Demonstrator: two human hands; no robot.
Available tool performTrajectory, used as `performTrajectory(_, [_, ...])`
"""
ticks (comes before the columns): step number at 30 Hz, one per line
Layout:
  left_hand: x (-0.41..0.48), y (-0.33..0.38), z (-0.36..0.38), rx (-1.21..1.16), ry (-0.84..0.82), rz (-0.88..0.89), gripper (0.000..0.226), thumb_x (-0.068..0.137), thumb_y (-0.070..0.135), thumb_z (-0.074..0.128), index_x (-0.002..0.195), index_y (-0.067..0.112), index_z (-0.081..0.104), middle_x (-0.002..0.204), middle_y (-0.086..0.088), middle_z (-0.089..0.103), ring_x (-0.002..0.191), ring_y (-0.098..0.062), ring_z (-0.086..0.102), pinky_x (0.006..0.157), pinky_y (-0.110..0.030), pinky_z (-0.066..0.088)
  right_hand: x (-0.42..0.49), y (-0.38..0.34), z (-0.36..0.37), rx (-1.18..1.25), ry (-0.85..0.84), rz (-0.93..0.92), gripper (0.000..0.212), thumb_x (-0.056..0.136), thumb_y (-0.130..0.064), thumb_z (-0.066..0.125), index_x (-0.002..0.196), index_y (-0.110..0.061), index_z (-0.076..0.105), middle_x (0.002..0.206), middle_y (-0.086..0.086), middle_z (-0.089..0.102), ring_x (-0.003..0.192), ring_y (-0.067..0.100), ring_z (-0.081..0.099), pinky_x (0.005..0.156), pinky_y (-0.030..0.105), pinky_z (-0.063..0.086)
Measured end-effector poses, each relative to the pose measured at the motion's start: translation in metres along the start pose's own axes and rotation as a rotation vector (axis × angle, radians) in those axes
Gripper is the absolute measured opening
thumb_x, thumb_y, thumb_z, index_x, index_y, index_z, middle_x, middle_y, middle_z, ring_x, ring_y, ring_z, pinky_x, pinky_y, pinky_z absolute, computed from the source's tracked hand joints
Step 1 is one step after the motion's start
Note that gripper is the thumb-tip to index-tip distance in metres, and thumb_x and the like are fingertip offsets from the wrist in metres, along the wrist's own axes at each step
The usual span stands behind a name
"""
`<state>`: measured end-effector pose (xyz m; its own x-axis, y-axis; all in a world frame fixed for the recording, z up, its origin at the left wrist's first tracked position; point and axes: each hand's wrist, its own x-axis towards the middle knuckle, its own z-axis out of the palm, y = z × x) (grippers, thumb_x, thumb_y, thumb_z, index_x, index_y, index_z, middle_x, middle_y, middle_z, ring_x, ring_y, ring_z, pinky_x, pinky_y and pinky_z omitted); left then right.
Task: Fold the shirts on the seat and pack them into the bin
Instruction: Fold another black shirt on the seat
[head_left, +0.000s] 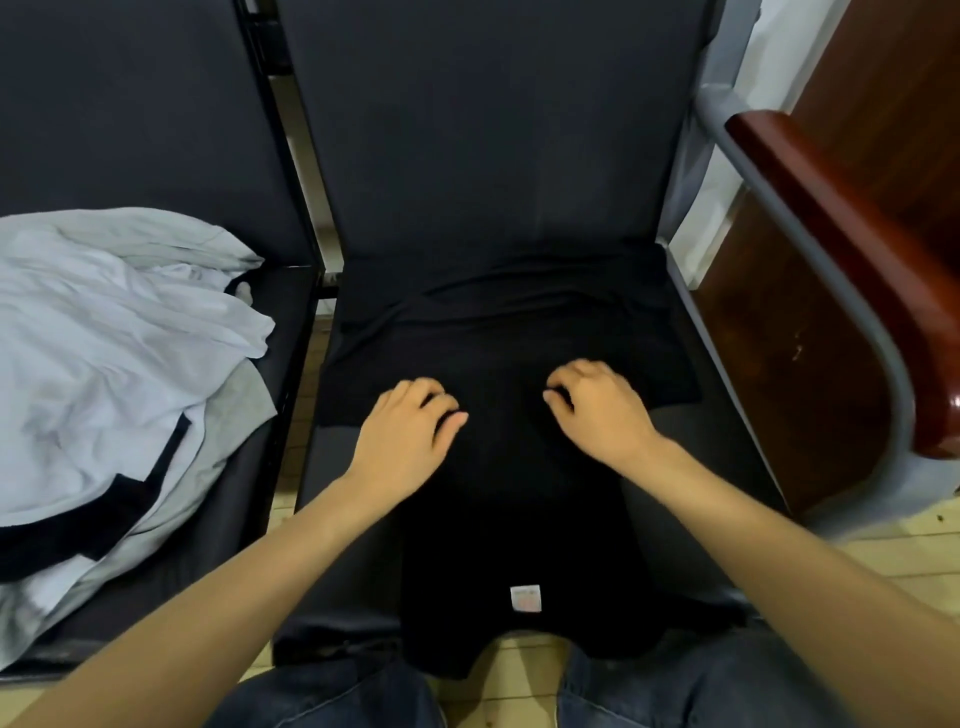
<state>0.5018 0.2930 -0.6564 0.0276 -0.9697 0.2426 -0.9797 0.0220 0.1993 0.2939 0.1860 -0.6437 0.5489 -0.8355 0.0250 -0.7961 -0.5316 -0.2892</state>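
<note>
Head view: we look down on a black shirt (509, 499) laid flat on the seat (722, 452) in front of us. Its far part is spread wide toward the back edge. Its near end hangs over the front edge, where a small white label (525, 598) shows. We judge it was laid out flat like this so it can be creased cleanly.

Both hands rest on the middle of the shirt, side by side and a little apart. The left hand (410, 436) has its fingers (439, 400) bent and close together, tips down on the cloth, thumb pointing toward the other hand. The right hand (602, 415) mirrors it, fingers curled with the tips on the cloth. The cloth is too dark for us to tell whether either hand pinches a fold or only presses. Placed evenly on either side of the middle line, the hands look set to gather or hold the shirt for a fold across its width.

A rumpled pile of pale shirts (114, 353) with a dark piece among them lies on the neighbouring seat (234, 514) to our left, reaching its front edge. We take these as waiting their turn. A wooden armrest (841, 270) runs along the right side. The bin is not in view, so nothing seen here is packed yet.
</note>
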Motion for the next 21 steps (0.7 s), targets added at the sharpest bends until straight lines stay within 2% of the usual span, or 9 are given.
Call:
performTrajectory(3, [-0.024,0.009,-0.007,-0.036,-0.117,-0.04,0.044,0.093,0.045,0.043,0.108,0.014,0.07,0.11,-0.003,0.063,0.1,-0.024,0.06,0.087,-0.039,0.047,-0.043,-0.006,-0.002,-0.032,-0.107,-0.058,0.032,0.098,-0.03,0.045,0.122,-0.015,0.06,0.124,0.003,0.058,0.114,0.022,0.051,0.095,0.034,0.043])
performTrajectory(7, [-0.032,0.013,-0.002,0.003,-0.264,-0.089,0.045,0.099,0.04,0.041,0.139,0.02,0.047,0.144,0.001,0.043,0.134,-0.018,0.037,0.11,-0.033,0.025,-0.057,-0.005,0.003,-0.122,-0.221,-0.031,0.045,0.102,-0.035,0.036,0.144,-0.018,0.038,0.151,0.001,0.033,0.139,0.02,0.03,0.112,0.036,0.028])
performTrajectory(9, [-0.02,0.009,0.004,0.044,-0.295,-0.111,0.048,0.101,0.04,0.035,0.146,0.023,0.034,0.153,0.003,0.03,0.14,-0.016,0.027,0.116,-0.035,0.015,-0.042,-0.003,0.006,-0.13,-0.252,0.009,0.05,0.102,-0.038,0.032,0.148,-0.02,0.028,0.156,-0.001,0.022,0.145,0.02,0.018,0.116,0.041,0.021])
performTrajectory(12, [0.016,-0.01,0.014,0.045,-0.332,-0.15,0.048,0.102,0.034,0.034,0.148,0.019,0.03,0.156,-0.001,0.024,0.143,-0.019,0.022,0.117,-0.037,0.016,-0.005,0.004,0.011,-0.096,-0.273,0.052,0.053,0.102,-0.041,0.028,0.151,-0.022,0.02,0.159,-0.004,0.014,0.147,0.018,0.009,0.117,0.045,0.012])
performTrajectory(14, [0.034,-0.023,0.016,0.076,-0.305,-0.149,0.047,0.102,0.028,0.039,0.146,0.014,0.033,0.154,-0.007,0.028,0.142,-0.024,0.025,0.115,-0.037,0.02,0.015,0.009,0.011,-0.028,-0.274,0.081,0.055,0.102,-0.043,0.027,0.152,-0.021,0.017,0.16,-0.004,0.013,0.147,0.017,0.006,0.118,0.045,0.009])
performTrajectory(16, [0.037,-0.026,0.01,0.055,-0.175,-0.167,0.044,0.098,0.02,0.048,0.141,0.008,0.043,0.147,-0.013,0.038,0.135,-0.03,0.036,0.11,-0.04,0.029,0.021,0.011,0.01,0.041,-0.241,0.073,0.056,0.102,-0.043,0.03,0.151,-0.02,0.019,0.159,-0.001,0.016,0.147,0.02,0.008,0.118,0.046,0.01])
performTrajectory(19, [0.011,-0.008,-0.006,-0.059,0.052,-0.074,0.027,0.093,0.021,0.057,0.115,0.007,0.063,0.115,-0.012,0.058,0.101,-0.033,0.058,0.085,-0.044,0.049,-0.006,0.001,0.001,0.109,-0.076,-0.068,0.046,0.098,-0.032,0.047,0.14,-0.012,0.044,0.145,0.008,0.042,0.136,0.026,0.033,0.113,0.039,0.028])
performTrajectory(21, [-0.019,0.005,-0.014,-0.087,0.055,0.044,0.033,0.091,0.036,0.05,0.099,0.01,0.069,0.098,-0.006,0.061,0.086,-0.028,0.061,0.075,-0.039,0.052,-0.037,-0.007,-0.003,0.116,-0.021,-0.136,0.035,0.096,-0.027,0.053,0.127,-0.009,0.057,0.127,0.007,0.054,0.12,0.024,0.048,0.102,0.034,0.04])
